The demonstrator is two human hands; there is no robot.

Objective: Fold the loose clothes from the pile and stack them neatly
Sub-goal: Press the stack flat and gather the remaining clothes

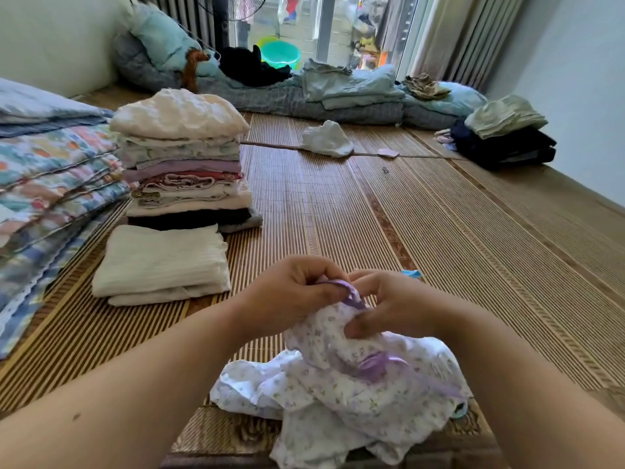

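Left hand point(291, 294), right hand point(395, 308): curled, close together.

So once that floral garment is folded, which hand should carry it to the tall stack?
Probably left. The left hand and right hand both pinch the floral garment at its purple trim, but the tall stack stands on the left side of the bamboo mat, so the right would cross over.

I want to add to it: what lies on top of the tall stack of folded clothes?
A cream bumpy folded piece tops the tall stack. Below it only the layers' folded edges show; the rest is covered.
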